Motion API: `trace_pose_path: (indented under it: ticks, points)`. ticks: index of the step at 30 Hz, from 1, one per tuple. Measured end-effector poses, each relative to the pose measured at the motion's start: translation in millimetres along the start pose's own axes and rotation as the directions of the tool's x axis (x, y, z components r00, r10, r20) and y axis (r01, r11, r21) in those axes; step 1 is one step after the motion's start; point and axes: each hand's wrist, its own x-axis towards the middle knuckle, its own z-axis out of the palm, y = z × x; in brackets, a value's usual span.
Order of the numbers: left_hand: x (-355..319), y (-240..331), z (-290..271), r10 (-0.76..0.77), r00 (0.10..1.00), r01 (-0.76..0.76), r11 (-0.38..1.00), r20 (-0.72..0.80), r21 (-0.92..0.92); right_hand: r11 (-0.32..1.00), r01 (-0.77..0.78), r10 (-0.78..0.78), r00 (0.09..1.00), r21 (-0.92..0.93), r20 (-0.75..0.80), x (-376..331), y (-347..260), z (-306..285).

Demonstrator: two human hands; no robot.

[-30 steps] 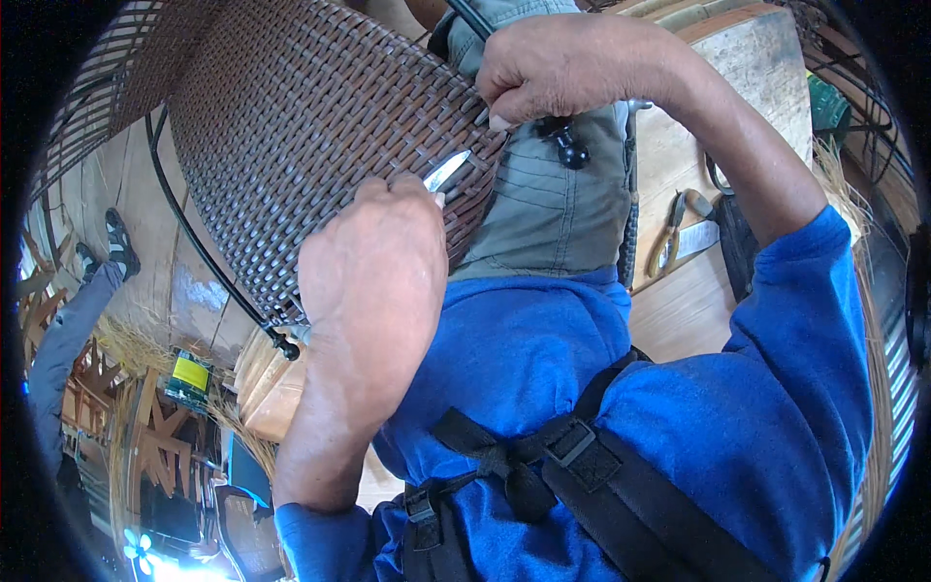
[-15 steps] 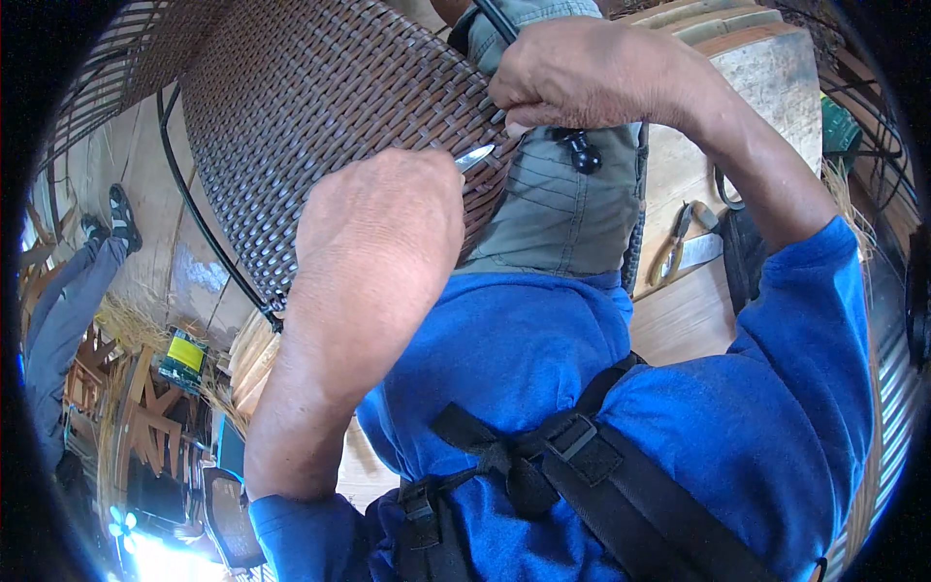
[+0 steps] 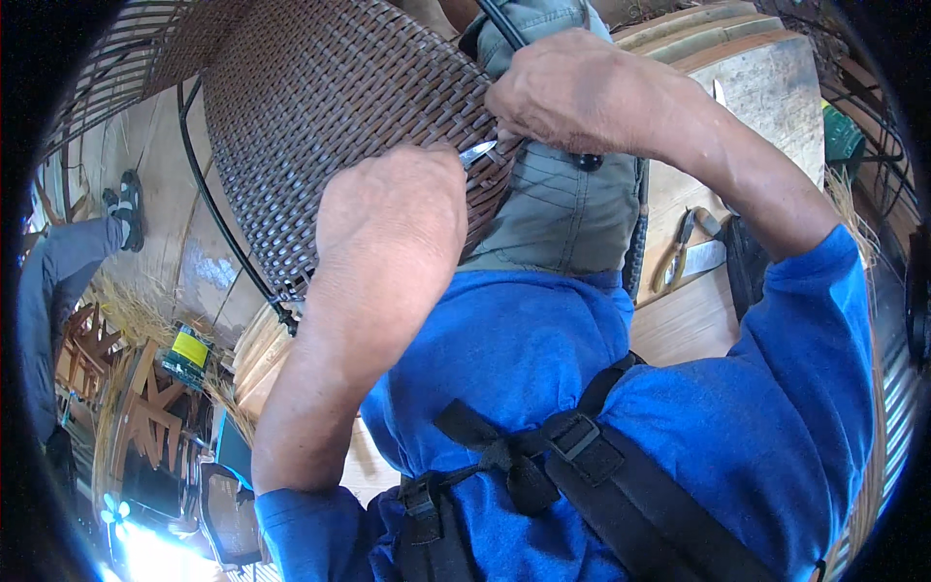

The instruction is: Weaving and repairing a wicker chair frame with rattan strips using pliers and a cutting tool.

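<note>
A dark brown woven panel, like synthetic wicker, lies slanted across my lap on a dark metal frame. My left hand is closed around a tool with a pointed, shiny metal blade; its handle is hidden in the fist. The blade's tip is at the weave near the panel's right edge, close to my right fingers. My right hand is curled closed at that edge, beside a black frame tube. What its fingers pinch is hidden. A round black knob shows just below it.
Pliers and a flat metal blade lie on the wooden surface to my right. Stacked boards stand beyond. At left are a green can with a yellow label and another person's leg.
The woven panel and its frame have shifted slightly right and down. My left hand has moved a little right with the blade; my right hand has lowered over the knob. The other person's leg has moved.
</note>
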Motion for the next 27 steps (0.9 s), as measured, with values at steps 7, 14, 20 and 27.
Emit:
trace_pose_path:
  ticks: [7,14,20,27]
  points:
    - [-6,5,-10,0.019,1.000,-0.018,0.999,-0.012,0.043,0.981,0.000,-0.018,0.996,0.193,0.091,6,17,1]
    - [-4,6,-20,0.059,0.998,-0.059,0.998,0.004,0.017,0.993,-0.076,0.055,0.976,0.090,0.212,13,11,-7]
    - [0,3,-20,0.093,0.994,-0.093,0.996,0.052,0.003,0.978,-0.120,0.071,0.961,0.171,0.268,7,14,-12]
    - [2,-5,-15,0.152,0.988,-0.151,0.988,-0.031,0.018,0.978,-0.077,0.019,0.959,0.196,0.284,18,13,-20]
